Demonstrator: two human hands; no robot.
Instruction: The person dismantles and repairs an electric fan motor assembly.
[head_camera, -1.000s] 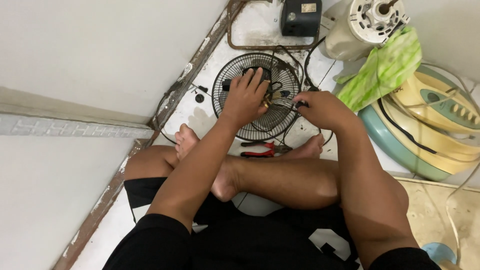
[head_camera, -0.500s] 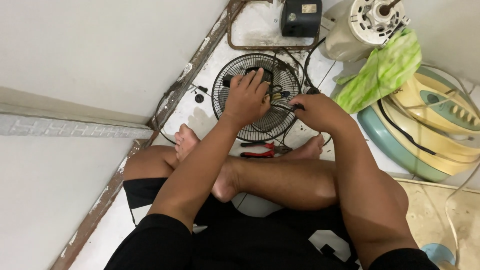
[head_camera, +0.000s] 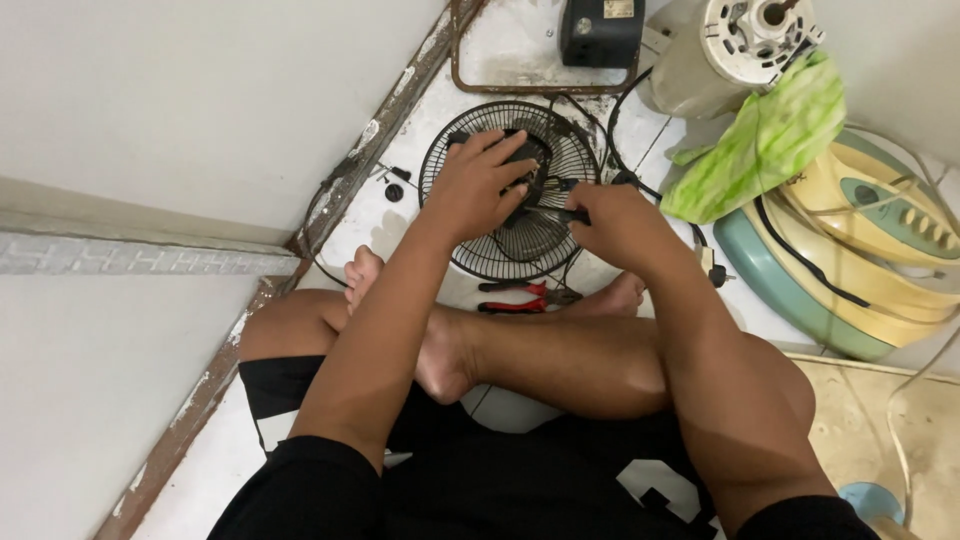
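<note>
Since the earlier frames the right hand (head_camera: 622, 222) has drawn slightly closer to the middle of the fan grille (head_camera: 520, 190), while the left hand (head_camera: 478, 190) stays pressed on top of it. That round black wire grille lies flat on the white tiled floor (head_camera: 520, 40), just ahead of the person's crossed legs. Left fingers (head_camera: 505, 150) are spread over the dark hub at the centre, holding it down. Right fingers are curled shut around a dark-handled tool (head_camera: 560, 215) whose tip points in under the left palm; the tip itself is hidden.

As a judgement, the tool could slip off whatever it bears on and jab the left palm, because both hands work very close together. The grille could also shift on the smooth tiles if the downward press eases.

Red-handled pliers (head_camera: 520, 296) lie on the floor between the grille and the bare feet. A black cord (head_camera: 625, 110) loops beside the grille, near the right wrist, and could snag. Beyond sit a black box (head_camera: 600, 30), a cream motor housing (head_camera: 730, 50), a green cloth (head_camera: 765, 140) and a stack of yellow and teal fan parts (head_camera: 860, 250), crowding the right side.
</note>
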